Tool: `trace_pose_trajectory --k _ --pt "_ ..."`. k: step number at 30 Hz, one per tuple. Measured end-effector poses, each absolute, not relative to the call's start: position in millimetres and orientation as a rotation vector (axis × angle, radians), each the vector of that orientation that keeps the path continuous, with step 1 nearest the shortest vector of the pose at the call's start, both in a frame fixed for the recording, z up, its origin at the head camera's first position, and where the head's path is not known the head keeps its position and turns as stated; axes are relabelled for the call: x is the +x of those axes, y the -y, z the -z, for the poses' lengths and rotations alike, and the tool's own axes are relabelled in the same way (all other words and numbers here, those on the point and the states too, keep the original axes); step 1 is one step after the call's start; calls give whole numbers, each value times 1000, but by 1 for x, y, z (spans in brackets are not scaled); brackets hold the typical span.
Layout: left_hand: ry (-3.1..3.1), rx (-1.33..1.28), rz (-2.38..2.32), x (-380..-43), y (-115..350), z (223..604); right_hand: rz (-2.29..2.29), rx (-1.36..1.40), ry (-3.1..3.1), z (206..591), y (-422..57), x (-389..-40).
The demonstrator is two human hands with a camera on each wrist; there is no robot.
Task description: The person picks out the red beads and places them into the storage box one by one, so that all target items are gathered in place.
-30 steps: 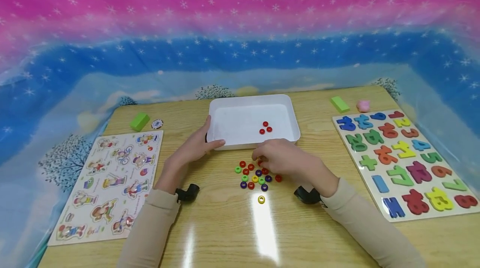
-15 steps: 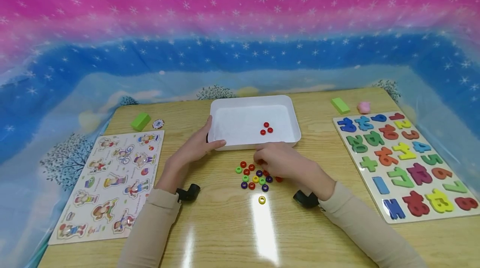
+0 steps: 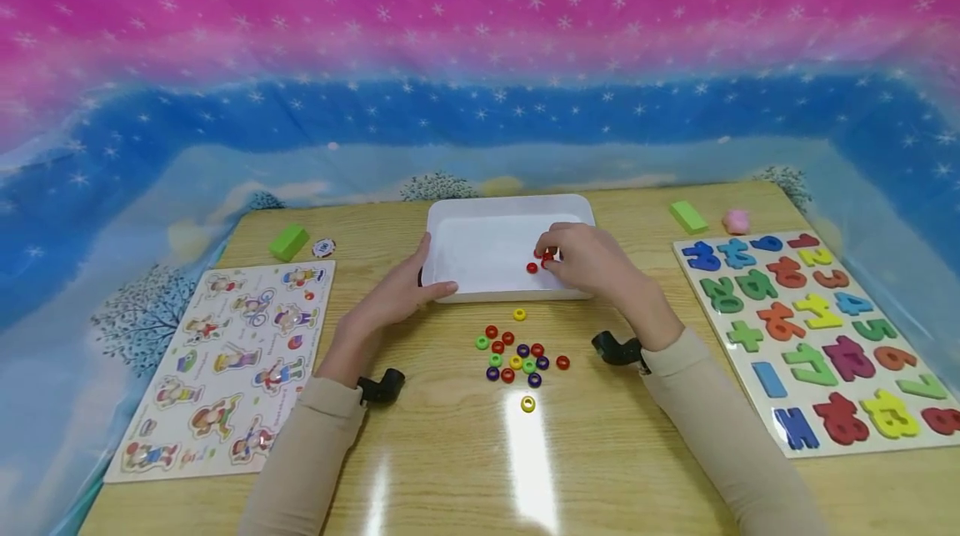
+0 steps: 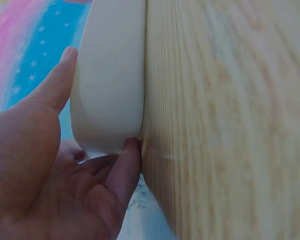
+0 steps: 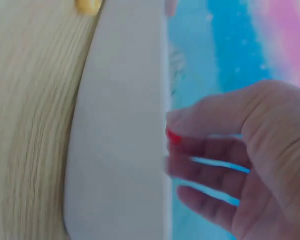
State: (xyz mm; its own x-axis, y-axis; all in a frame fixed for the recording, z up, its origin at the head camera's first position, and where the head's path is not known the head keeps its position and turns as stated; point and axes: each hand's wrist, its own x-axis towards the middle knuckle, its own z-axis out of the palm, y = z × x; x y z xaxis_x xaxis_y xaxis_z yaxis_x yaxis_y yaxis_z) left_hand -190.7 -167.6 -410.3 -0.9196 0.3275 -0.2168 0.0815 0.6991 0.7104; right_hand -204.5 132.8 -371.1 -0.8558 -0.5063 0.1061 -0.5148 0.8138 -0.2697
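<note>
My left hand (image 3: 393, 293) grips the near left corner of a white plastic tray (image 3: 480, 240). Its thumb lies over the rim, and in the left wrist view the fingers wrap the tray wall (image 4: 110, 75) down to the tabletop. Over the tray's right part, my right hand (image 3: 596, 265) pinches a red ring-shaped bead (image 5: 173, 135) between thumb and fingertips. Under those fingers, other red beads (image 3: 532, 268) lie on the tray floor, partly hidden. In front of the tray is a loose group of red, green, purple and yellow beads (image 3: 516, 363) on the table.
One yellow bead (image 3: 520, 314) lies close to the tray's front wall, another yellow bead (image 3: 528, 404) nearer me. A picture puzzle board (image 3: 225, 369) is at left, a number puzzle board (image 3: 813, 344) at right. Green blocks (image 3: 288, 242), a poker chip (image 3: 324, 247) and a pink toy (image 3: 737, 221) sit farther back.
My right hand has moved from the bead group up and right over the tray, carrying a red bead. Beads it covered now show. The left hand stays on the tray corner.
</note>
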Motion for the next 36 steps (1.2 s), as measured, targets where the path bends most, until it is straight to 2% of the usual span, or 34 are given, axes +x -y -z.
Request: trace_pose_trajectory --k 11,18,24,31,36 --pt "-2565 339 -1078 -190 162 412 -262 671 2994 400 -142 -228" --pt "-2562 333 -1082 -190 164 411 -336 650 3034 395 -145 -225" --pt "-2564 317 -1073 -191 165 410 -347 690 3049 376 -148 -209" --pt "-2564 304 -1086 -191 165 409 -406 910 3015 363 -153 -172" --pt "-2567 305 -1081 -192 166 410 -495 1065 2999 367 -159 -144"
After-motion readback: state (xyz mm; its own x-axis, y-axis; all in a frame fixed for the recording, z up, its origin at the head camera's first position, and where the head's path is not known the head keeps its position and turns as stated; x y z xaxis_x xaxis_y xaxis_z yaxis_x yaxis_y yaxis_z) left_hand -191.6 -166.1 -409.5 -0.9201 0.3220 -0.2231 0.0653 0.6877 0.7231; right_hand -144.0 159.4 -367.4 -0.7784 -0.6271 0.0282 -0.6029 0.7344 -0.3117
